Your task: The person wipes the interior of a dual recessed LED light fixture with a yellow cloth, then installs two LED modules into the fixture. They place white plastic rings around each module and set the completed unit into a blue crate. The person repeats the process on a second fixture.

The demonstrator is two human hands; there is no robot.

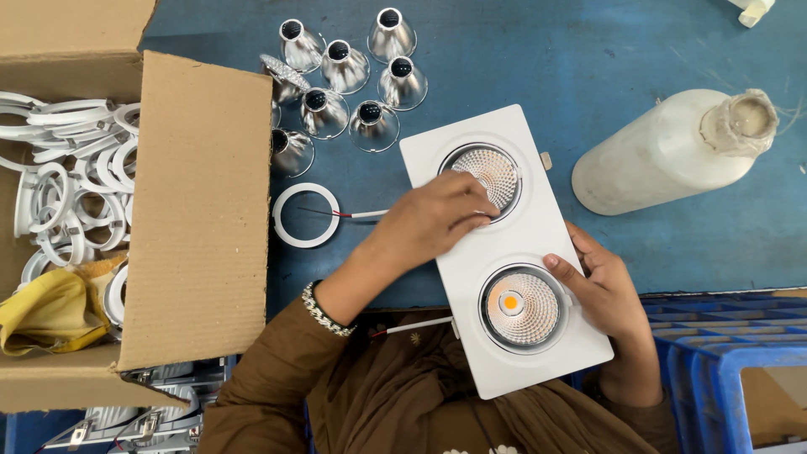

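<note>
Squarely over the tabletop (639,50) edge: white twin-lamp plate (507,244), steadied by right hand (603,290), fingers curled on its side. Left hand (429,220) fingers pressed together on the upper reflector (487,175), probably seating it. Loose ring (306,215) and silver cones (349,84) kept within reach.

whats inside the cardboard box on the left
The cardboard box holds a heap of white plastic rings and a yellow cloth. Its raised flap and the cloth cover whatever lies deeper down.
</note>
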